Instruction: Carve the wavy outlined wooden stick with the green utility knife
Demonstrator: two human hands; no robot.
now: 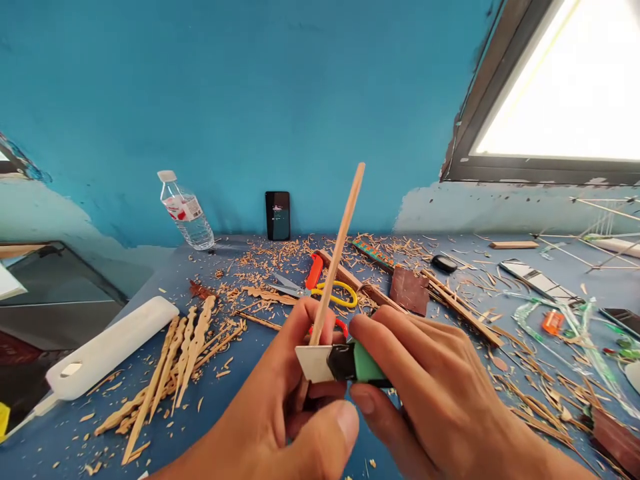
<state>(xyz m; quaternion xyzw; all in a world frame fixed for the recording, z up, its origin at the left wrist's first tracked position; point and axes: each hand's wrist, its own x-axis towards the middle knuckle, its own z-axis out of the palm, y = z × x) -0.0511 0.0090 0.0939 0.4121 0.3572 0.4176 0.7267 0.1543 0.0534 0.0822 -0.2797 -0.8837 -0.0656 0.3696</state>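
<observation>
A slim wooden stick point(343, 230) rises at a slant from my left hand point(295, 393), whose fingers are wrapped round its lower part. My right hand point(425, 373) grips a utility knife point(367, 363) with a green and black handle. The knife's broad blade point(315, 363) lies across the stick near my left fingers; whether it cuts into the wood I cannot tell. Behind my hands are scissors point(295, 287) and a yellow-handled tool point(340, 293), partly hidden. Several carved wavy wooden sticks point(197, 343) lie in a pile to the left.
Wood shavings point(270, 260) cover much of the blue table point(240, 413). A white power strip point(113, 347) lies left. A water bottle point(185, 210) and a phone point(277, 215) stand by the wall. Brown sandpaper point(409, 291), an orange lighter point(553, 323) and a thin stick frame point(595, 227) are right.
</observation>
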